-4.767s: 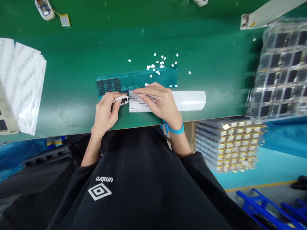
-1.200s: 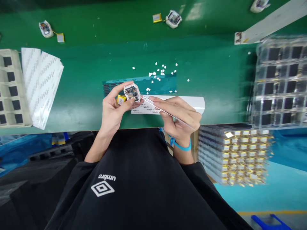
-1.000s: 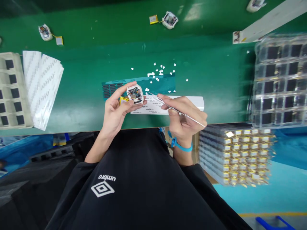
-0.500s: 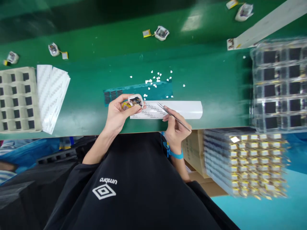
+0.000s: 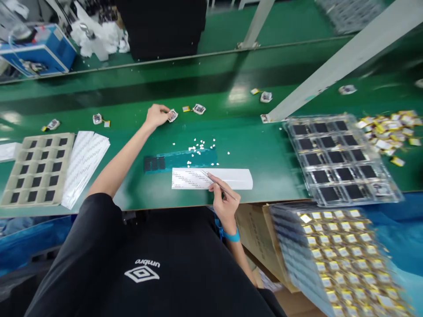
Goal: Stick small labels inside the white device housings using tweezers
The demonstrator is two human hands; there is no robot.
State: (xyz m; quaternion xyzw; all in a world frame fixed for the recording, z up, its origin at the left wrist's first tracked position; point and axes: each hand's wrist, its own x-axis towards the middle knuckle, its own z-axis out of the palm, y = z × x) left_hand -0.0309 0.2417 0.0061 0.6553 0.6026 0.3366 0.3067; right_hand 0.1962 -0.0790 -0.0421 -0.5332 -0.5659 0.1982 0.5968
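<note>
My left hand [image 5: 157, 116] is stretched out to the far part of the green bench. Its fingertips are closed on the edge of a small white housing [image 5: 172, 115] with electronics inside; whether it rests on the surface I cannot tell. My right hand [image 5: 225, 199] holds thin metal tweezers [image 5: 228, 192], pen-fashion. The tips point left and down onto a white adhesive sheet [image 5: 245, 178] with printed backing at its left half. Beyond the sheet, many tiny white pieces [image 5: 197, 147] lie scattered, partly over a blue-green film strip [image 5: 175, 163] with black pads at its left end.
Similar housings with yellow batteries [image 5: 199, 109] stand in a row along the back. At left are a beige tray [image 5: 70, 145] and printed sheets [image 5: 82, 163]. Clear trays [image 5: 307, 176], loose batteries [image 5: 391, 132] and a slanted white post [image 5: 330, 61] occupy the right side.
My left hand has moved from above the adhesive sheet to the back of the bench with the white housing. My right hand stays over the sheet with the tweezers. The view has tilted up.
</note>
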